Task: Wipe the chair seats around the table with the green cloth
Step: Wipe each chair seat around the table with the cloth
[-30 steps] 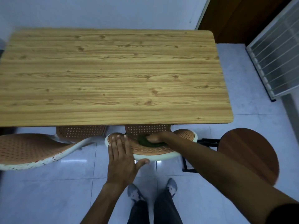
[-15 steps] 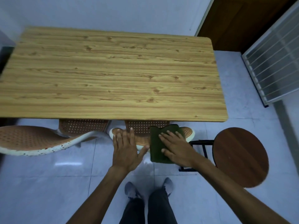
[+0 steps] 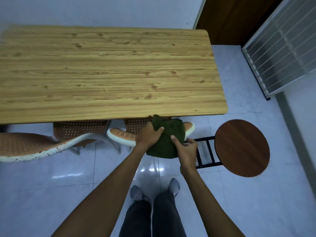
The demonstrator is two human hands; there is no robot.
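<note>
The green cloth (image 3: 166, 140) is bunched up in front of me, just below the near edge of the wooden table (image 3: 106, 74). My left hand (image 3: 149, 135) grips its upper left part. My right hand (image 3: 185, 148) pinches its lower right edge. Behind the cloth is the back rim of an orange woven chair (image 3: 122, 135) with a white frame, its seat tucked under the table. A second chair of the same kind (image 3: 32, 146) stands at the left. A round dark wooden stool (image 3: 242, 147) stands at the right.
White tiled floor (image 3: 51, 194) surrounds me, and my feet in grey socks (image 3: 136, 193) stand close to the chair. A dark wooden door (image 3: 236, 19) and a metal grille (image 3: 282, 53) are at the far right. A white wall runs behind the table.
The cloth lay flat under my right hand on the chair; now both hands have lifted and bunched it. My left hand left the chair rim and took hold of the cloth.
</note>
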